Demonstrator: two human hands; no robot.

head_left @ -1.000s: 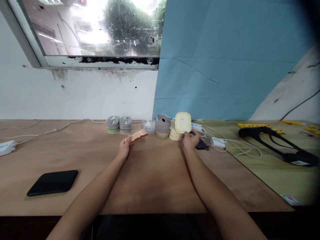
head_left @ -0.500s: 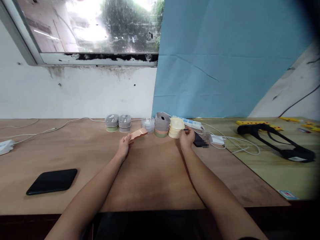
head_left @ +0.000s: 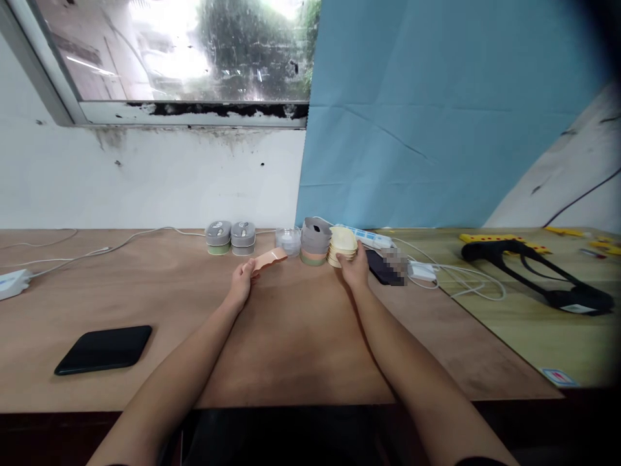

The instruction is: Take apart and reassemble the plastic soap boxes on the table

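Note:
A thin peach-coloured piece with a wavy edge [head_left: 270,259] is pinched in my left hand [head_left: 242,282] above the table. My right hand [head_left: 356,265] wraps round the right side of a stack of cream-coloured, shallow square pieces [head_left: 343,241], its thumb across the front. Close against that stack on the left stands a taller stack of grey rings [head_left: 314,238], with peach and green ones at the bottom. Left of it are clear round containers [head_left: 288,242]. Two small grey lidded boxes [head_left: 243,239] stand farther left, one with a green base.
A black phone [head_left: 104,350] lies at the front left. Behind my right hand are a dark flat object [head_left: 383,268], a white power strip [head_left: 371,238] and a white adapter [head_left: 421,270] with cables. A black strapped frame [head_left: 538,275] lies far right.
My right hand has shifted slightly left and closed round the cream stack, its thumb now on the front. My left hand stays in place with the peach piece.

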